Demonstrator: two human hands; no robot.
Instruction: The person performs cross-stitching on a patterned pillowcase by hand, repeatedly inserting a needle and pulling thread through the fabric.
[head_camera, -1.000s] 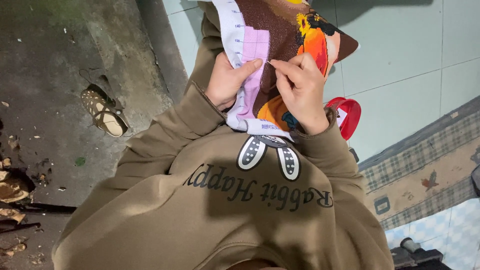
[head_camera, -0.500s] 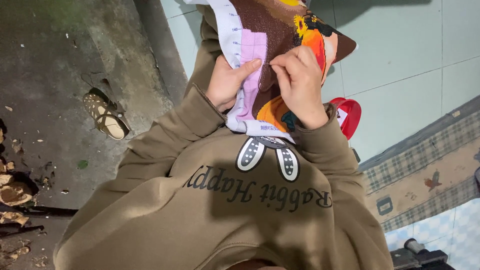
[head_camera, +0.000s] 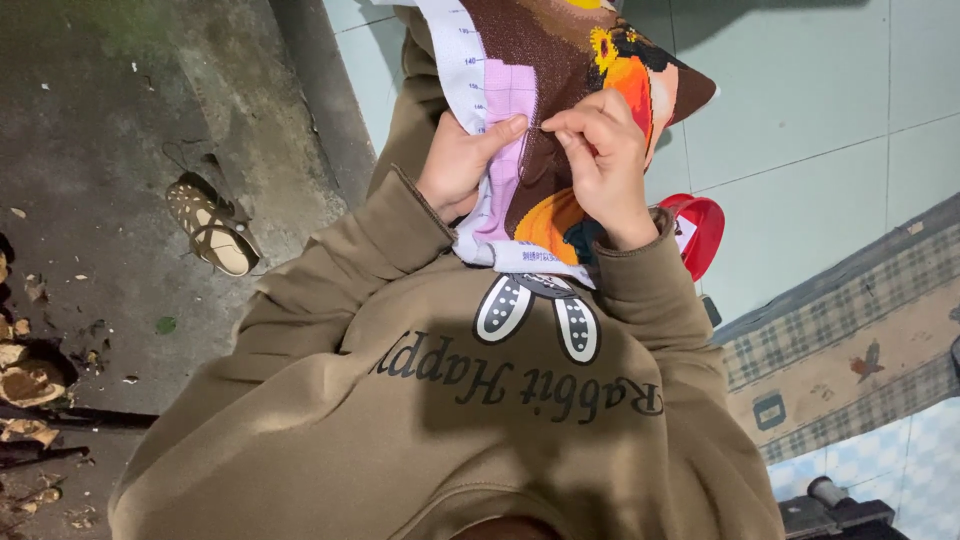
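Your right hand has shifted slightly toward 9 o'clock; fingers pinch the needle, mid-stitch. Left hand grips the cloth. Next: pull the thread taut.

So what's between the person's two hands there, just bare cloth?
In the head view, the left hand and right hand are bridged by the stitched cloth, its pink and brown patches, with a thin thread running between the fingertips.

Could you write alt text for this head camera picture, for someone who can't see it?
Seen from above, a person in a brown sweatshirt holds a colourful cross-stitch cloth: the left hand grips its edge while the right hand pinches at the stitching. A sandal lies on the concrete floor, and a red container sits on pale tiles.
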